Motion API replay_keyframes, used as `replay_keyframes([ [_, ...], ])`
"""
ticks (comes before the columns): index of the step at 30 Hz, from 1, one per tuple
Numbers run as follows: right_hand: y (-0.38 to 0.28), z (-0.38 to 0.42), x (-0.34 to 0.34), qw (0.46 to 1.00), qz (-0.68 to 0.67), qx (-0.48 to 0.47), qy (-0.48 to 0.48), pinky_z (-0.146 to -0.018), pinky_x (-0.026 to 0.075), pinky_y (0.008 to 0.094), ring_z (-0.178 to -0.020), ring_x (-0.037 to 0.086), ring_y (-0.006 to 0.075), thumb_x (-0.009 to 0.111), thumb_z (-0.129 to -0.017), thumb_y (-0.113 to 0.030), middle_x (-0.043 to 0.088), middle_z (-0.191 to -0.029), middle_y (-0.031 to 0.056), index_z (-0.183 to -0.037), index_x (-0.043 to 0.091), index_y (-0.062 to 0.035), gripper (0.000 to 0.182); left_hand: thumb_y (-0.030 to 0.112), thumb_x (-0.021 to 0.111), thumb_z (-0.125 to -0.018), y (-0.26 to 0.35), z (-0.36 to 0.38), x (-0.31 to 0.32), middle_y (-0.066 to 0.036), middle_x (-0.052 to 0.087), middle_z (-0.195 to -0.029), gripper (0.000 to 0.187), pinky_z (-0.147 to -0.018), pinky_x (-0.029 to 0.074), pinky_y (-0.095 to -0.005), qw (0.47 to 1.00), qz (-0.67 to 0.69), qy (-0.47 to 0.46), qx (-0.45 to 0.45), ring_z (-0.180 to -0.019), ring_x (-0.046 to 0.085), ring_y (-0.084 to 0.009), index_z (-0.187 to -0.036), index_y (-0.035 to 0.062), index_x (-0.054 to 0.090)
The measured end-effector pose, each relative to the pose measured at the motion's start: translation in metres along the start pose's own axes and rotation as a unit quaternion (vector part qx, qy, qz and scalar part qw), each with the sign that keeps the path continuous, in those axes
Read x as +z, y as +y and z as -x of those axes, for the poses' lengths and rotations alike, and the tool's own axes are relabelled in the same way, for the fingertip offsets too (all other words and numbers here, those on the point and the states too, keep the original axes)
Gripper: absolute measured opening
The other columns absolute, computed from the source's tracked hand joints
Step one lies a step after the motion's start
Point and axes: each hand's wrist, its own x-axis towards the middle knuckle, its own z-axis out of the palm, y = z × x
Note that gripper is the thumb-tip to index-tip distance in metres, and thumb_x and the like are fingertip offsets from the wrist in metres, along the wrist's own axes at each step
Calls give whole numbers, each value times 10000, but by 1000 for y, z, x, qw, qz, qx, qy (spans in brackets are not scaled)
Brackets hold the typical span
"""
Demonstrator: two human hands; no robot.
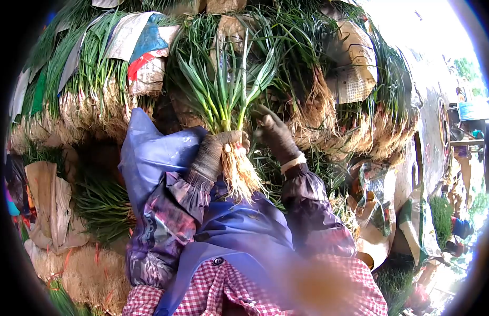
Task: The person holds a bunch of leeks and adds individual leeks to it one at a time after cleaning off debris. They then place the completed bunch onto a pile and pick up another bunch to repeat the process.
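Observation:
My left hand (222,149), in a dirty brown glove, is closed around a bunch of green onions (223,102) just above the roots. The leaves fan upward, and the pale stringy roots (239,174) hang below my fist over the blue apron (239,224). One longer stalk (245,73) stands above the others at the right of the bunch. Close to the bunch's right side is my right hand (273,131), also gloved, with its fingers loosely bent and a little apart beside the leaves. Nothing shows in its grasp.
Stacked onions (97,89) with dangling roots form a bank ahead, partly covered by paper and plastic sheets (134,39). More greens (105,203) lie at lower left, near a root-covered stack (94,276). Sacks (418,226) stand at the right beside a pale wall (436,121).

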Motion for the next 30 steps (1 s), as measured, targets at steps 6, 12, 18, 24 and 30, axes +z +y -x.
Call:
replay_keyframes([
  [6,10,-9,12,992,54,71,-93,-758,491,244,-829,594,110,710,-832,-244,651,-922,56,-1198,551,28,483,180,632,-812,-4,-3,-7,-115,634,-759,269,-613,520,-272,1000,-15,6,14,-645,613,-188,-940,-56,604],
  [12,27,11,-47,807,579,41,110,-792,497,355,-881,649,276,649,-843,-233,673,-953,148,-980,663,-61,221,193,647,-817,2,3,2,-95,634,-736,255,-573,517,-267,1000,-6,15,4,-608,608,-161,-953,-21,615],
  [18,22,-16,-40,753,651,87,30,-753,491,312,-809,637,191,679,-803,-281,686,-918,84,-983,670,-74,275,181,671,-805,-1,1,-2,-82,627,-723,246,-562,513,-261,1000,-7,13,-4,-600,602,-160,-947,-12,616],
  [24,-9,-28,-13,938,332,47,90,-830,494,331,-913,626,217,677,-824,-364,671,-1002,105,-1062,644,-74,377,151,711,-778,-9,-3,-7,-50,617,-712,222,-567,519,-299,986,-114,29,116,-594,598,-159,-940,26,625],
  [30,-22,-33,38,942,312,-105,69,-688,513,322,-760,635,155,684,-839,-212,679,-863,42,-995,669,-60,218,22,680,-775,-8,-9,3,-47,622,-692,148,-450,471,-252,986,-137,85,51,-515,576,-149,-913,29,627],
])
